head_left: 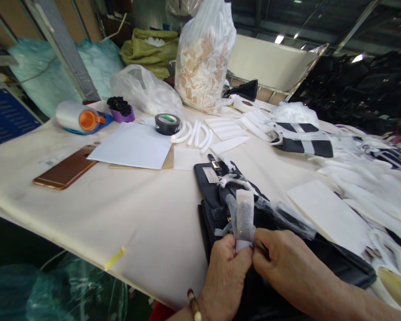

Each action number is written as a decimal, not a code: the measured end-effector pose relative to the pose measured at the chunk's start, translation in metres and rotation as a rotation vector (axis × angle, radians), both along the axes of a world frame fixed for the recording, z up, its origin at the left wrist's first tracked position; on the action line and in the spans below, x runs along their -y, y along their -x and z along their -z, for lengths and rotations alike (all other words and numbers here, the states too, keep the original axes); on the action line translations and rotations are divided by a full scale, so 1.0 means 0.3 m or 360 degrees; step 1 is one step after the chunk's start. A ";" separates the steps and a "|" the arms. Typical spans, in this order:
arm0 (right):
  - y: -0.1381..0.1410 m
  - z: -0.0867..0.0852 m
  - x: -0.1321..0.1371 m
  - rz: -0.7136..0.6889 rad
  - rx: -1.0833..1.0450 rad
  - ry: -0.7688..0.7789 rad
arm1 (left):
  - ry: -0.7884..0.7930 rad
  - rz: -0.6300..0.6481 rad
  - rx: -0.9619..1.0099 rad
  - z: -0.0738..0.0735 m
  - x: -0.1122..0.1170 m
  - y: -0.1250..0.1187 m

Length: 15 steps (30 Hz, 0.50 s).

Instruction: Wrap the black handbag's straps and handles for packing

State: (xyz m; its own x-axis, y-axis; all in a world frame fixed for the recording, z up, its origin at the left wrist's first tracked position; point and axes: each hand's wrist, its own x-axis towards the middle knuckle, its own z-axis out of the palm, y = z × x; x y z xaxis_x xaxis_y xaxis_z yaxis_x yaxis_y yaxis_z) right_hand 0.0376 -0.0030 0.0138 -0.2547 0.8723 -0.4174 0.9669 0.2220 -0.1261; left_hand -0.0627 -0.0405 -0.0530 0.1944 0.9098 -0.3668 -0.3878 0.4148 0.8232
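A black bag [341,263] with straps, a gold-coloured buckle and a paper tag [210,175] lies on the table in front of me. White wrapping and clear film cover parts of its straps. A white, padded-looking strip [245,214] stands up from the bag. My left hand [225,269] is closed on the lower end of this strip, thumb and fingers pinched together. Right beside it, my right hand [287,263] is closed too, its fingertips meeting my left thumb. A thin dark edge shows between its fingers, but what it grips is hidden.
Left lie a phone [67,168], white sheets [133,145] and a black tape roll [167,124]. Bent white foam tubes [203,136] sit beyond the bag. A clear bag of scraps [203,62] stands behind. White wrapping material [364,178] spreads along the right.
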 end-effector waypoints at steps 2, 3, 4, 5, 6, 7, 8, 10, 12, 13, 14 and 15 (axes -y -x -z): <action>-0.008 0.011 0.018 -0.0022 -0.0081 -0.0014 | 0.0006 -0.0004 0.0049 0.001 0.001 0.001; -0.014 0.014 0.026 -0.0050 -0.0125 -0.0027 | 0.0010 0.0005 0.0097 0.001 0.000 0.001; -0.020 0.013 0.032 -0.0090 -0.0164 -0.0029 | 0.0020 0.0013 0.0145 0.001 -0.001 0.001; -0.027 0.010 0.036 -0.0127 -0.0206 -0.0025 | 0.0037 0.0017 0.0180 0.001 -0.001 0.001; -0.034 0.004 0.037 -0.0150 -0.0273 0.0003 | 0.0060 0.0016 0.0202 0.001 -0.002 0.002; -0.041 -0.004 0.035 -0.0159 -0.0355 0.0048 | 0.0085 0.0010 0.0221 0.001 -0.002 0.003; -0.049 -0.012 0.030 -0.0160 -0.0438 0.0097 | 0.0108 0.0005 0.0247 0.001 -0.002 0.003; -0.064 -0.023 0.016 -0.0097 -0.0623 0.0255 | 0.0123 0.0004 0.0337 -0.001 0.000 0.004; -0.077 -0.024 -0.003 -0.0017 -0.0758 0.0436 | 0.0118 0.0014 0.0441 -0.003 0.004 0.005; -0.083 -0.020 -0.012 0.0036 -0.0814 0.0524 | 0.0111 0.0011 0.0474 -0.004 0.005 0.004; -0.087 -0.014 -0.021 0.0106 -0.0878 0.0618 | 0.0104 0.0004 0.0490 -0.006 0.006 0.004; -0.090 -0.007 -0.029 0.0192 -0.0936 0.0698 | 0.0099 -0.0008 0.0493 -0.007 0.007 0.004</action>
State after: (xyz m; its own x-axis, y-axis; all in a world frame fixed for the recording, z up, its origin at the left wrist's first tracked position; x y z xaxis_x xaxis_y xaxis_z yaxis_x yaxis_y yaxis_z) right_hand 0.0645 0.0056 0.0158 -0.4563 0.6930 -0.5582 0.7270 -0.0714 -0.6829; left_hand -0.0639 -0.0426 -0.0510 0.3012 0.8886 -0.3460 -0.6185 0.4582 0.6384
